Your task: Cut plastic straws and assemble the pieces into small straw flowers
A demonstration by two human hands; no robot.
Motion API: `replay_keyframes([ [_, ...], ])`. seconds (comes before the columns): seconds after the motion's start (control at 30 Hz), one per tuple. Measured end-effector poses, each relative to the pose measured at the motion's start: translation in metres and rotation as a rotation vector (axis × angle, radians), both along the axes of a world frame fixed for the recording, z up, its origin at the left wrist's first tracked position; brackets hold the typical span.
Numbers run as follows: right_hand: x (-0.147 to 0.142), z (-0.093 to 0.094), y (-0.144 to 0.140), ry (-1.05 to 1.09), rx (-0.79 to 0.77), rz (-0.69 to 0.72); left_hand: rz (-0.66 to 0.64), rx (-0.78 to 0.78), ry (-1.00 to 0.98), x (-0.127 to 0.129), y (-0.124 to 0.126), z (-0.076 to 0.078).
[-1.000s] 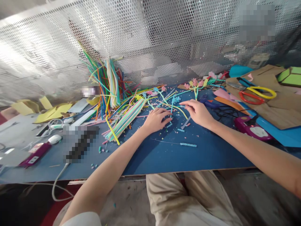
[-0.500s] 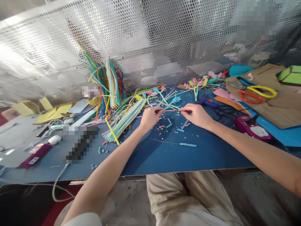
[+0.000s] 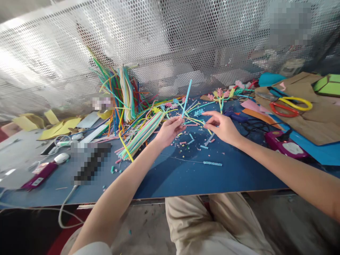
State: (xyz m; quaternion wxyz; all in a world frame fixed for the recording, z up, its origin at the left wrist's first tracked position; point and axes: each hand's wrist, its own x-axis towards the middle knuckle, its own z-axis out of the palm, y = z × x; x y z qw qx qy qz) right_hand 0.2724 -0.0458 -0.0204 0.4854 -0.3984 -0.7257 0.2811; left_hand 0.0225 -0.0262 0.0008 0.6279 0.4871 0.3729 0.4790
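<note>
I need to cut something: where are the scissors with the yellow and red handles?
The scissors lie far right on the brown cardboard, beyond the right hand, above the purple glue gun.

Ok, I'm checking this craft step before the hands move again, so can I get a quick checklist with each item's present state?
1. Left hand pinches the light blue pipe cleaner at its lower end: ok.
2. Pipe cleaner stands upright, free of the pile: ok.
3. Right hand holds something: cannot tell; fingers part open, beside the left.
4. Blue tabletop in front of the hands free of scraps: not ok, cut bits scattered.
5. Scissors lie apart, at far right: ok.
</note>
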Motion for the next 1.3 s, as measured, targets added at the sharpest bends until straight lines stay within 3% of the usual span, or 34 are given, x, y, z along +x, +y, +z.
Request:
replay_keyframes([
  [0.2, -0.008, -0.001, -0.005, 0.197, -0.196, 0.09, -0.082, 0.075, 0.135, 0.024, -0.026, -0.008],
  [0.47, -0.016, -0.003, -0.013, 0.275, -0.362, 0.087, -0.058, 0.096, 0.148, 0.032, -0.029, -0.024],
  [0.77, -0.016, 0.0, -0.017, 0.117, -0.328, 0.024, -0.015, 0.146, 0.209, 0.036, -0.032, -0.022],
  [1.1, -0.015, -0.001, -0.016, 0.114, -0.341, 0.064, -0.096, 0.223, 0.21, 0.037, -0.032, -0.023],
  [1.3, -0.018, 0.0, -0.018, 0.073, -0.255, 0.139, -0.086, 0.247, 0.238, 0.034, -0.029, -0.023],
])
